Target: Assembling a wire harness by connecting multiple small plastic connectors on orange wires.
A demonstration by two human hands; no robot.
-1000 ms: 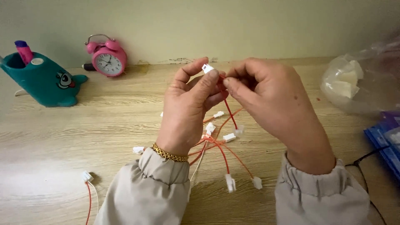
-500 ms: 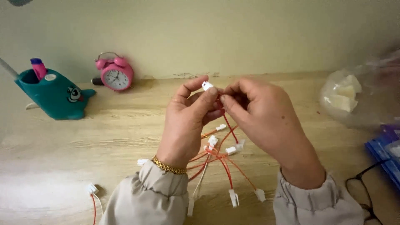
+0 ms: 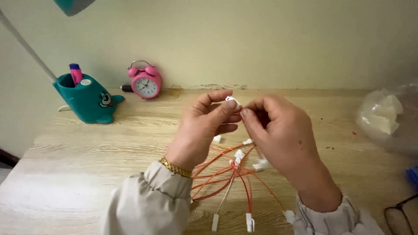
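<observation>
1. The left hand [image 3: 202,130] is hovering above the middle of the wooden surface [image 3: 87,174], raised on a bent wrist with its back turned toward the camera; a gold bracelet [image 3: 175,167] is sitting at the wrist, just above a pale sleeve cuff [image 3: 150,202].
2. Its thumb and forefinger are pinching a small white connector [image 3: 231,101] at the top of the hand, while the other fingers [image 3: 226,128] are curling loosely underneath.
3. The right hand [image 3: 278,135] is coming in from the right, its forearm sloping down toward the lower right corner, its back also facing the camera.
4. Its fingertips are pressing together right beside the connector, meeting the left thumb; whether they are gripping the connector itself or the wire just behind it cannot be told.
5. The connector is being held in the air between the two hands, well above the surface.
6. A bundle of orange wires [image 3: 230,174] is hanging from the hands and fanning out on the surface below, each strand ending in a white plug [image 3: 249,222].
7. A teal whale-shaped pen holder [image 3: 89,100] is standing at the far left, and a pink alarm clock [image 3: 145,82] is sitting near the wall.
8. A clear plastic bag of white parts [image 3: 383,115] is lying at the right edge.
</observation>
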